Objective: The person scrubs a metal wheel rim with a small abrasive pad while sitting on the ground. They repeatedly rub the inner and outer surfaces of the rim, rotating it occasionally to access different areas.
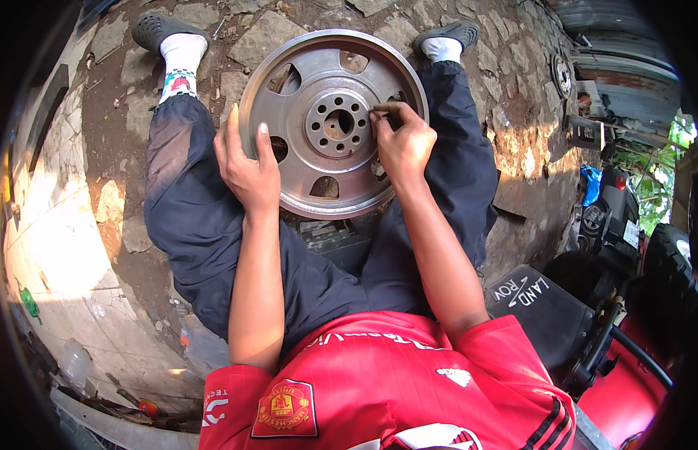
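- Metal wheel (335,160), grey-brown, round: between the person's lower legs, over the stone-paved ground (268,39), well in from the ground's left and right edges. Face shows; what bears it underneath, cannot tell.
- Wheel has large openings around the disc, a ring of small round holes at the hub, one bigger hole in the centre.
- Left hand (251,165): mostly open, fingers straight along the wheel's left rim, thumb apart and over the face. Against the rim, not wrapped around it.
- Right hand (407,142): fingers bent, thumb and fingertips drawn close together at the right side of the hub. Anything small pinched there, or contact with the hub: cannot tell.
- Dark flat object (335,238) just below the wheel, between the thighs; partly hidden.
- Grey shoes (158,31) to either side of the wheel's far rim.
- Ground's left edge: pale tiles (60,217), with green scrap (30,302) and clear plastic bottle (75,361) on them.
- Ground's right edge: smaller round part (562,75), near corrugated metal sheets (626,56).
- Near right corner: black panel (540,304) with white lettering, dark tyre (670,262) beyond.
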`<move>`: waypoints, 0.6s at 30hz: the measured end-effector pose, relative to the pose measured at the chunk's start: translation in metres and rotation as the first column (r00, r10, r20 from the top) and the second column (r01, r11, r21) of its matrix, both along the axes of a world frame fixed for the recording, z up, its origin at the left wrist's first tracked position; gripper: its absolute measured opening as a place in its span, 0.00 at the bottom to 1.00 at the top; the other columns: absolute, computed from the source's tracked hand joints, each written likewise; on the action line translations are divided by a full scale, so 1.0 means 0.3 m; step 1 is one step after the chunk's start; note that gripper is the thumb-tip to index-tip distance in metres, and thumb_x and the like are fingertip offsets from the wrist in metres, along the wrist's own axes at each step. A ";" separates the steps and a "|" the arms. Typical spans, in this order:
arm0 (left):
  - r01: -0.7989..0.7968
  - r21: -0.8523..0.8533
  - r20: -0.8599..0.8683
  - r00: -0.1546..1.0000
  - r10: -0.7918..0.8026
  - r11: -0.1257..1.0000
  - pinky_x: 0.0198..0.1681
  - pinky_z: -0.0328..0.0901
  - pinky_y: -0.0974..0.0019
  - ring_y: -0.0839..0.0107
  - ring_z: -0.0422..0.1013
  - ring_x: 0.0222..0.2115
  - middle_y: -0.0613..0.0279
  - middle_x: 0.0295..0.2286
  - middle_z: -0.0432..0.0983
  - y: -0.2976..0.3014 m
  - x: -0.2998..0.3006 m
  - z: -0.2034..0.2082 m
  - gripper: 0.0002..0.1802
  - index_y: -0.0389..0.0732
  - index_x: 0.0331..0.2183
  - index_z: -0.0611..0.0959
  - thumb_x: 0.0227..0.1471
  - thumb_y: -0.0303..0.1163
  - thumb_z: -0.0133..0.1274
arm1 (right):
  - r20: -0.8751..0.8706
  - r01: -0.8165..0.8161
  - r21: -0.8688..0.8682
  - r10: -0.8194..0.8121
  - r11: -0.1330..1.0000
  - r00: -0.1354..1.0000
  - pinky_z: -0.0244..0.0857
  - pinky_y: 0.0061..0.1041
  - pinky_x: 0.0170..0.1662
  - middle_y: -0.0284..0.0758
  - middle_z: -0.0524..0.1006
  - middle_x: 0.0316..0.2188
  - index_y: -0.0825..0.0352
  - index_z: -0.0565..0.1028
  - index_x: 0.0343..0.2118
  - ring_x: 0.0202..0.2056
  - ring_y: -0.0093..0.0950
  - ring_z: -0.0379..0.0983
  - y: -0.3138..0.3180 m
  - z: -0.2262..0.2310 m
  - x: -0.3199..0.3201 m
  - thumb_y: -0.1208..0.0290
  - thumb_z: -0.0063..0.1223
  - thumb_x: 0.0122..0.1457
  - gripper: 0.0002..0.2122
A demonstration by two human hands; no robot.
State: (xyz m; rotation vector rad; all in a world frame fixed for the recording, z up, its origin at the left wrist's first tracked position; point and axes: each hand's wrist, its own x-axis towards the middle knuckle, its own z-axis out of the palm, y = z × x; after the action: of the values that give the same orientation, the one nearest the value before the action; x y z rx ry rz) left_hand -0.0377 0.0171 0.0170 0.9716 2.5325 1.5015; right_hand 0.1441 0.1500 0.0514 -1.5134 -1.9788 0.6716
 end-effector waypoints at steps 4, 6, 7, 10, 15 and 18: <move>-0.029 -0.063 -0.025 0.999 0.027 0.998 0.58 0.69 0.48 0.45 0.74 0.54 0.43 0.52 0.78 -0.016 -0.005 -0.015 0.29 0.36 0.61 0.79 0.62 0.37 0.63 | -0.047 -0.055 0.054 0.058 0.997 0.997 0.77 0.33 0.37 0.43 0.86 0.29 0.67 0.85 0.33 0.32 0.40 0.86 -0.093 -0.026 0.050 0.82 0.65 0.53 0.05; -0.026 -0.071 -0.022 0.999 0.024 0.997 0.57 0.69 0.48 0.45 0.74 0.54 0.42 0.51 0.78 -0.004 -0.006 -0.014 0.28 0.36 0.60 0.79 0.62 0.37 0.63 | -0.004 -0.098 0.081 0.099 0.992 0.995 0.77 0.34 0.37 0.43 0.86 0.29 0.67 0.85 0.32 0.32 0.41 0.86 -0.047 -0.026 0.045 0.82 0.64 0.54 0.05; -0.025 -0.055 -0.010 1.000 0.025 0.998 0.57 0.69 0.48 0.45 0.74 0.54 0.42 0.51 0.78 -0.002 -0.004 -0.013 0.28 0.35 0.60 0.79 0.62 0.37 0.63 | 0.018 -0.118 0.090 0.117 0.989 0.993 0.77 0.34 0.37 0.43 0.86 0.29 0.67 0.84 0.32 0.32 0.41 0.86 -0.018 -0.012 0.030 0.82 0.64 0.54 0.04; -0.026 -0.035 0.001 1.000 0.026 0.999 0.58 0.69 0.48 0.44 0.74 0.54 0.42 0.51 0.77 -0.010 -0.007 -0.013 0.28 0.34 0.59 0.79 0.62 0.37 0.63 | 0.023 -0.121 0.076 0.119 0.990 0.993 0.77 0.32 0.37 0.42 0.86 0.29 0.67 0.85 0.33 0.32 0.38 0.86 0.013 -0.003 0.005 0.79 0.65 0.55 0.03; -0.033 -0.066 -0.033 0.999 0.031 0.997 0.58 0.68 0.47 0.43 0.74 0.53 0.41 0.50 0.77 -0.009 -0.011 -0.034 0.29 0.33 0.59 0.79 0.62 0.38 0.64 | 0.085 -0.183 0.054 0.178 0.982 0.980 0.77 0.28 0.36 0.41 0.87 0.29 0.67 0.86 0.35 0.31 0.33 0.87 -0.058 -0.020 0.086 0.77 0.68 0.57 0.04; -0.032 -0.035 -0.008 0.999 0.032 0.999 0.58 0.68 0.46 0.42 0.74 0.53 0.41 0.50 0.77 -0.012 -0.011 -0.029 0.29 0.33 0.59 0.79 0.62 0.39 0.64 | 0.071 -0.184 0.027 0.182 0.983 0.981 0.76 0.28 0.36 0.41 0.87 0.30 0.67 0.86 0.36 0.30 0.35 0.86 0.007 -0.007 0.055 0.75 0.68 0.57 0.05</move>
State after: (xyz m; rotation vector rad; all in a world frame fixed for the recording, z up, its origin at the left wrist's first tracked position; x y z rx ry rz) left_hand -0.0411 0.0136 0.0083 0.9384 2.5831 1.4585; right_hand 0.1607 0.1522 0.0493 -1.3622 -2.1892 0.6652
